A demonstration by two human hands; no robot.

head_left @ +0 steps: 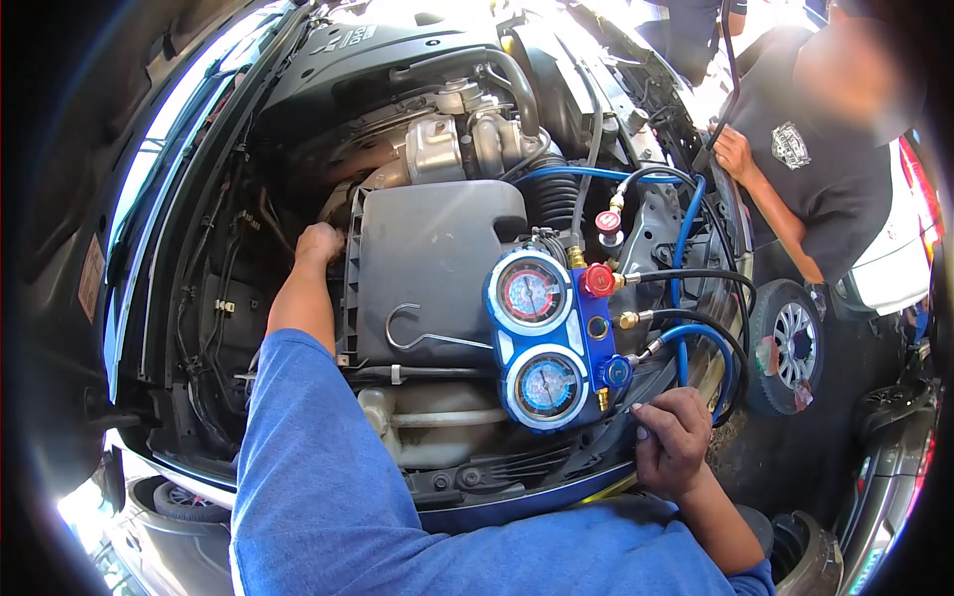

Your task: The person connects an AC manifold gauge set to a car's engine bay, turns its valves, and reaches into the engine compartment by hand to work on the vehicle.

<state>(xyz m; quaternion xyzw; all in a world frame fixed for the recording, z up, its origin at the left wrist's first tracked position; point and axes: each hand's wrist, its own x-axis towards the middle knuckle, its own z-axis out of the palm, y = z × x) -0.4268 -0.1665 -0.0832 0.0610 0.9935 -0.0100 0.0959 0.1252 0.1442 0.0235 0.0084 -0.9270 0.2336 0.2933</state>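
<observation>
My left hand [320, 243] reaches into the engine bay at the left edge of the black plastic box [427, 248]. Its fingertips are hidden down there, so their grip does not show. A blue manifold gauge set [571, 343] with two round dials leans on the box's right side, its metal hook [402, 328] lying across the lid. Just below and right of the gauges, my right hand [674, 437] is closed, with fingers curled near the front edge of the bay. Whatever may be between those fingers cannot be made out. Blue and black hoses [711, 333] loop beside it.
Past the box are a metal turbo housing [434, 149] and a black engine cover [348, 60]. A pale plastic tank [437, 427] lies nearer me. At right, a person in a dark shirt [825, 159] has a hand [735, 154] at a black hose, above a loose wheel [790, 343].
</observation>
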